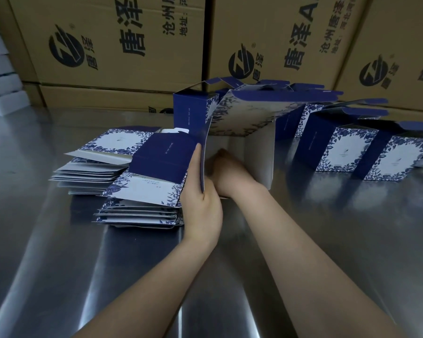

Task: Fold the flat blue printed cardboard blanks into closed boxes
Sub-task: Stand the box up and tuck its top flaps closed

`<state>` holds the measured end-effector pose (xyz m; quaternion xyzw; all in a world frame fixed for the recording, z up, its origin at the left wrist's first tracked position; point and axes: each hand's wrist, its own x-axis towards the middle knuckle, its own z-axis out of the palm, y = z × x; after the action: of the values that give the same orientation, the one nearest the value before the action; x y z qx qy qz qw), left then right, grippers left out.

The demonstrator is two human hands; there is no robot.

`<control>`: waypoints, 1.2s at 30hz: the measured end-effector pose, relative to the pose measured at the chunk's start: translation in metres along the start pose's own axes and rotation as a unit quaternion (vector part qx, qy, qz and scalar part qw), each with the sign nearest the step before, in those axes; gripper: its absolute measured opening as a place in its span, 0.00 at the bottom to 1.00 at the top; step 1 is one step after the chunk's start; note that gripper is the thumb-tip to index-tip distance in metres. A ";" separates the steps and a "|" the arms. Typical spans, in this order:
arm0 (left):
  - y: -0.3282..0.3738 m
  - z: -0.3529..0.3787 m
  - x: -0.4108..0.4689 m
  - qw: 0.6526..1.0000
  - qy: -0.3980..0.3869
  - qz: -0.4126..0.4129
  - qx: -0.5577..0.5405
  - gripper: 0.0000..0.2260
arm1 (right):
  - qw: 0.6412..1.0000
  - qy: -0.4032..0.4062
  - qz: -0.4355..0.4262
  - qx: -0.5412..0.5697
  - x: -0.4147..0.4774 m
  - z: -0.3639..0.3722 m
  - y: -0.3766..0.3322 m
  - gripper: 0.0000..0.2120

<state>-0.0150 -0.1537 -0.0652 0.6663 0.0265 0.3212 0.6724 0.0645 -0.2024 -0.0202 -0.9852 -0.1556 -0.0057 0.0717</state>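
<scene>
A shiny brushed-steel table (327, 240) fills the foreground. Along its far edge stands a wall of large brown corrugated cartons (122, 45) printed with black logos and Chinese characters. Beyond the table's far left corner rises a stack of white slabs (0, 76), too blurred to identify.

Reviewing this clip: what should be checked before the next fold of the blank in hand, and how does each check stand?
1. Left hand grips the half-opened blank: ok.
2. Right hand holding inside it: cannot tell, blurred.
3. Blank squared into a tube: not ok, skewed.
4. Stack of flat blanks beside the left hand: ok.
5. Top flaps of the standing boxes closed: not ok, open.
</scene>
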 end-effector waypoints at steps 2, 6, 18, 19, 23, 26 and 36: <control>0.001 0.000 0.001 1.000 -0.005 0.001 0.014 0.27 | 1.000 -0.001 -0.003 -0.005 0.002 0.000 0.002 0.18; 0.005 0.000 0.003 1.000 -0.010 -0.001 0.016 0.30 | 0.994 0.064 -0.001 0.090 -0.004 0.000 0.003 0.12; 0.000 -0.002 0.010 1.000 -0.017 -0.026 0.001 0.29 | 0.885 0.346 -0.032 0.309 -0.078 -0.027 -0.015 0.14; 0.001 -0.002 0.010 1.000 -0.015 -0.026 0.001 0.29 | 0.857 0.377 -0.038 0.349 -0.086 -0.031 -0.016 0.14; 0.002 0.000 0.011 0.999 -0.008 -0.027 -0.020 0.27 | 0.737 0.498 -0.028 0.455 -0.098 -0.058 -0.003 0.16; 0.002 -0.001 0.011 0.998 -0.012 -0.040 -0.036 0.28 | 0.676 0.555 0.021 0.485 -0.093 -0.069 0.022 0.16; 0.010 -0.002 0.012 0.998 -0.020 -0.042 -0.040 0.27 | 0.688 0.353 0.008 0.634 -0.052 -0.018 0.068 0.12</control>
<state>-0.0108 -0.1474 -0.0517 0.6433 0.0280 0.2803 0.7119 0.0367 -0.2851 -0.0137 -0.6318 -0.0779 -0.2521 0.7289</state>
